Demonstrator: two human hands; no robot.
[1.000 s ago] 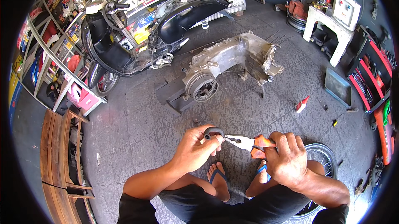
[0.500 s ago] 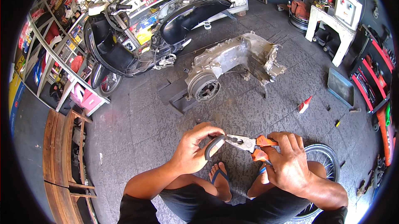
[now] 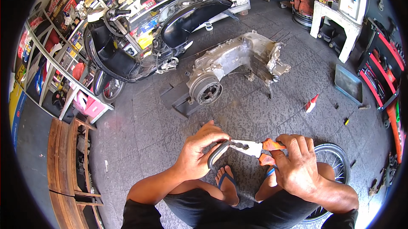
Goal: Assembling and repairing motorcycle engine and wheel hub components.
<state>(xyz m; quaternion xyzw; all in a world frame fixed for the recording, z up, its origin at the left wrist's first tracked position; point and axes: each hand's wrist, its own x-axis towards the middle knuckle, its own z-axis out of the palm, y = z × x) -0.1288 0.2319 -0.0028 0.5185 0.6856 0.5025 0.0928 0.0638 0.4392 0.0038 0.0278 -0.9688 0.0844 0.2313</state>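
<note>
My left hand (image 3: 196,149) is closed round a curved, dark brake shoe (image 3: 218,155), its thumb and fingers on either side of the arc. Combination pliers (image 3: 250,147) with orange handles lie in the grip of my right hand (image 3: 296,167). Their jaws point left and meet the upper end of the brake shoe near my left fingertips. Whatever small piece sits between the jaw tips is too small to make out. Both hands are held above my knees and sandalled feet.
A scooter engine case (image 3: 229,56) rests on the tiled floor ahead, with a partly stripped scooter (image 3: 178,25) behind it. A red-and-white bottle (image 3: 311,103), a grey tray (image 3: 348,85) and a spoked wheel (image 3: 340,161) are to the right. A wooden bench (image 3: 63,161) stands left.
The brake shoe has turned slightly in my left hand, so more of its lighter face shows. The pliers stay at its end. The view has shifted a little.
</note>
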